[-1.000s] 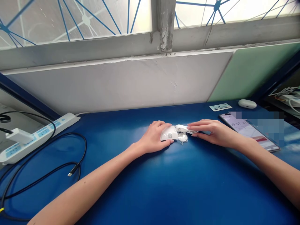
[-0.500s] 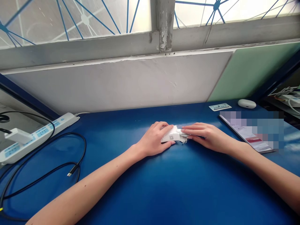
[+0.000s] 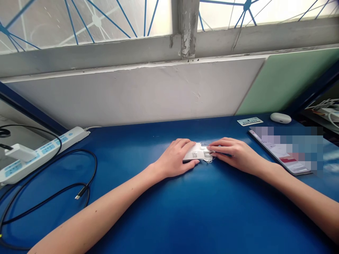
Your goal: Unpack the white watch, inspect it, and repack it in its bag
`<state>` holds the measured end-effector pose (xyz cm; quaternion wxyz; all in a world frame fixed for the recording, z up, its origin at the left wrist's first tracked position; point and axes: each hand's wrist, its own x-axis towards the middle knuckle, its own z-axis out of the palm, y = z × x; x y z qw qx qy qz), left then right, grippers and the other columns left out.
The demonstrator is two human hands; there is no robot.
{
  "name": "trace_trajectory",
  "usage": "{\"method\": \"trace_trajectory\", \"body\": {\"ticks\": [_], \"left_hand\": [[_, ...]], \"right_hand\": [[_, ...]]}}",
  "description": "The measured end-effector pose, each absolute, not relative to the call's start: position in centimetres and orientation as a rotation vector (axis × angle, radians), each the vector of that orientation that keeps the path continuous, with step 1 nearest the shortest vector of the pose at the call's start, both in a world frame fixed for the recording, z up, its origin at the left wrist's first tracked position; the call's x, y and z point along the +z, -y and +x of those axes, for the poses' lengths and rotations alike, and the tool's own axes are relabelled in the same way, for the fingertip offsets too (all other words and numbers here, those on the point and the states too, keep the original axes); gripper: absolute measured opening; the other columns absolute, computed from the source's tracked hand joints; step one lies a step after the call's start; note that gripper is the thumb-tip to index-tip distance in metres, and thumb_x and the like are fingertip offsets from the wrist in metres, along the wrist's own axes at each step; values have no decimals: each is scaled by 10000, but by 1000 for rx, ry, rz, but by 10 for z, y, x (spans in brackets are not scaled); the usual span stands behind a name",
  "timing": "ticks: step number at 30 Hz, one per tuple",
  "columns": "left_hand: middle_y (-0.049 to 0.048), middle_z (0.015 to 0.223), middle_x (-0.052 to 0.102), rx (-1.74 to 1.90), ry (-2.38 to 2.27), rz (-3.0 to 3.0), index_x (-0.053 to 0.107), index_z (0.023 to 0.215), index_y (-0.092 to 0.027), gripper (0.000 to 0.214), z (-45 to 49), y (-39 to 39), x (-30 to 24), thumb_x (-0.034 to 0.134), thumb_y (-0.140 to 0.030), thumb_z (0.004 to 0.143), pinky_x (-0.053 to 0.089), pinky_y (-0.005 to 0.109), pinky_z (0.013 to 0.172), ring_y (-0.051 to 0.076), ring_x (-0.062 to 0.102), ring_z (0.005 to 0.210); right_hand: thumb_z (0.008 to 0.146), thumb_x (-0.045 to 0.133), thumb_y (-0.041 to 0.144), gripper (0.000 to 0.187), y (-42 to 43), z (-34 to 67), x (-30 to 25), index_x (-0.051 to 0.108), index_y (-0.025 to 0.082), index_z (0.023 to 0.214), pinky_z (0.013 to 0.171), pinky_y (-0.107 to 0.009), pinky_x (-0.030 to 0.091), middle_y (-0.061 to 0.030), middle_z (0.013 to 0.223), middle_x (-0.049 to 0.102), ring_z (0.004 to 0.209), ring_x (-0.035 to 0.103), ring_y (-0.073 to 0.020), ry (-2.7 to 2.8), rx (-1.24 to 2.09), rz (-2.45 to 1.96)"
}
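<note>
Blue glossy table, white wall panel behind, taped windows above. Left hand curls loosely round a small white box at table centre; right hand lies with fingers nearly flat, pressing its right end. Power strip and black cable left; phone right.
</note>
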<state>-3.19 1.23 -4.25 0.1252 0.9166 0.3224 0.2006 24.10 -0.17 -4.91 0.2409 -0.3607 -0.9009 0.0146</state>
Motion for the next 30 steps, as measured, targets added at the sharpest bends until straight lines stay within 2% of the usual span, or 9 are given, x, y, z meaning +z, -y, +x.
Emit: {"method": "trace_trajectory", "body": {"ticks": [4,7,13,16,24,30], "left_hand": [[155,1357,569,561,-936,2690,525,1341,-161,481,-32,-12,-42,551,-460,965,431,474,1073,306,508,1270],[155,1363,568,536,-943,2698,525,1343,-157,457,-31,-12,-41,506,-446,990,424,475,1078,307,505,1278],[165,1428,526,510,-1070,2693,479,1383,-139,559,-30,-12,-45,477,-530,984,353,503,1138,338,444,1354],[189,1463,489,462,-1139,2685,458,1401,-97,631,-29,-13,-47,466,-566,979,308,515,1166,367,389,1401],[208,1500,447,387,-1138,2703,416,1432,-91,652,-28,-12,-47,404,-575,996,289,512,1170,370,355,1432],[214,1544,394,331,-1065,2713,353,1479,-108,577,-31,-13,-44,374,-449,1014,260,551,1179,367,260,1487]], "right_hand": [[974,496,184,342,6,233,-50,682,277,1246,868,-418,580,-69,1204,732,1053,678,-254,2464,138,-946],[974,503,202,342,7,234,-48,664,244,1273,942,-457,556,-83,1247,714,1142,639,-280,2509,92,-959],[971,526,250,248,2,245,-46,740,215,1090,979,-517,536,-90,1193,736,1199,605,-318,2487,-39,-1036],[965,534,245,258,4,244,-48,728,222,1134,989,-517,540,-90,1234,721,1211,601,-312,2502,41,-1027],[973,523,287,335,15,230,-46,642,236,1282,1066,-530,490,-119,1474,546,1361,489,-327,2535,244,-1035],[973,530,324,395,16,226,-49,577,210,1348,1108,-524,447,-151,1559,433,1423,413,-341,2538,260,-1014]]}}
